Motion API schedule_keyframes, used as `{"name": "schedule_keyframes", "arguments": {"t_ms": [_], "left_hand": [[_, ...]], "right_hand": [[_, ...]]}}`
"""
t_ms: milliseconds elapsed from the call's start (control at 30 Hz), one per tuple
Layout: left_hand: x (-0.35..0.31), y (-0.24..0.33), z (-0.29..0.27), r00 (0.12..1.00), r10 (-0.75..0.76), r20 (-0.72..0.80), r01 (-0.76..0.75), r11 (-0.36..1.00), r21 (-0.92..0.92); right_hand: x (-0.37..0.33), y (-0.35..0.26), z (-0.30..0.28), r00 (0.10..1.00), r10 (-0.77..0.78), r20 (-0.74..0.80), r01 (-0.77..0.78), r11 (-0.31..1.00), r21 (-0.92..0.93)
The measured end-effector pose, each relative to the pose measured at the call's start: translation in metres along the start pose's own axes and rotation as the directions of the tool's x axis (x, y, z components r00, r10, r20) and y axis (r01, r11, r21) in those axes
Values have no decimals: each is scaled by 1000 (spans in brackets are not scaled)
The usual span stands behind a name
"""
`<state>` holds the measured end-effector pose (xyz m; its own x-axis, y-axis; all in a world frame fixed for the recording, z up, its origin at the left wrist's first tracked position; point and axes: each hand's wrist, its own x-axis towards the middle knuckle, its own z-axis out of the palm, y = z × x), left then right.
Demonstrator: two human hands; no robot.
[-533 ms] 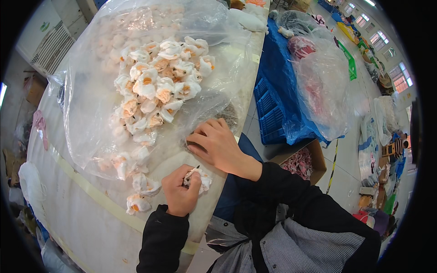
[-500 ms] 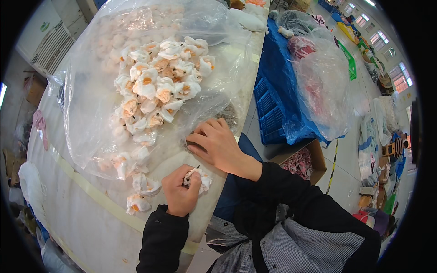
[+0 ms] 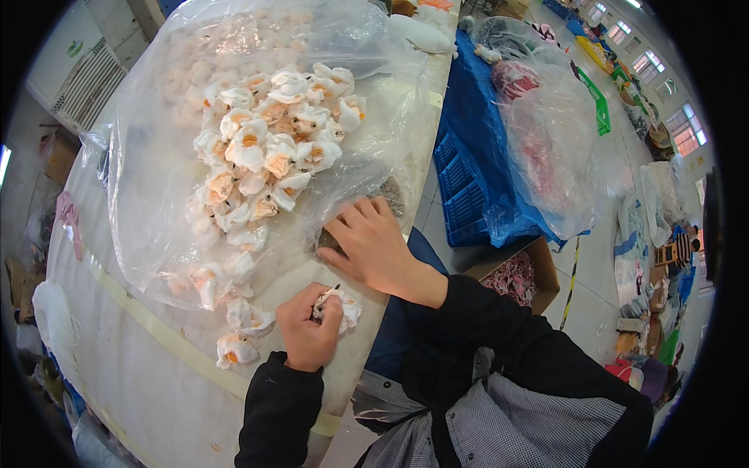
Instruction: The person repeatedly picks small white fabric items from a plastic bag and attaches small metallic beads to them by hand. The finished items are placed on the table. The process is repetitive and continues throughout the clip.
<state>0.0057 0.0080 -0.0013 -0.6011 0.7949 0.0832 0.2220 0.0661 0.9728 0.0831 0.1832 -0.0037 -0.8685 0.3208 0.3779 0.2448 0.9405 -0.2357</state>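
My left hand (image 3: 308, 327) is closed around a small white fluffy plush piece (image 3: 349, 310), with dark spots showing beside my thumb. My right hand (image 3: 376, 248) lies on the table's near edge, its fingers spread over a brownish-grey pile (image 3: 392, 196) that is partly covered by clear plastic. What lies under its fingertips is hidden. Left of my left hand rest two similar loose pieces, one a white piece with an orange middle (image 3: 236, 350). Farther off, a heap of white and orange plush pieces (image 3: 265, 148) spills from a large clear plastic bag (image 3: 148, 210).
The pale table (image 3: 164, 382) carries a strip of yellowish tape. To its right stand a blue crate (image 3: 460, 191) with blue sheeting and clear bags, and a cardboard box (image 3: 544, 273) of pink scraps. A pink cloth piece (image 3: 69, 222) hangs at the far left edge.
My right hand's fingers have spread apart and shifted slightly farther over the brownish pile. My left hand keeps the plush piece in nearly the same place.
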Motion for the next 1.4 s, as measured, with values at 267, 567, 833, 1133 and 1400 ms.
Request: {"name": "schedule_keyframes", "arguments": {"t_ms": [267, 567, 833, 1133, 1400], "left_hand": [[0, -2, 0, 1000, 20, -1, -20, 999, 37], [1, 0, -1, 1000, 21, 5, -21, 999, 49], [0, 0, -2, 998, 57, 4, -58, 997, 54], [-1, 1, -1, 992, 116, 41, -118, 992, 40], [0, 3, -1, 992, 95, 79, -100, 993, 63]], "right_hand": [[-4, 6, 12, 989, -47, -139, 70, 983, 168], [-5, 12, -3, 965, -76, -250, 138, 961, 238], [-25, -4, -46, 896, 204, 395, -431, 187, 882], [-37, -1, -43, 818, -2, 575, -567, -170, 806], [-40, -9, -53, 911, 114, 396, -408, 381, 829]]}}
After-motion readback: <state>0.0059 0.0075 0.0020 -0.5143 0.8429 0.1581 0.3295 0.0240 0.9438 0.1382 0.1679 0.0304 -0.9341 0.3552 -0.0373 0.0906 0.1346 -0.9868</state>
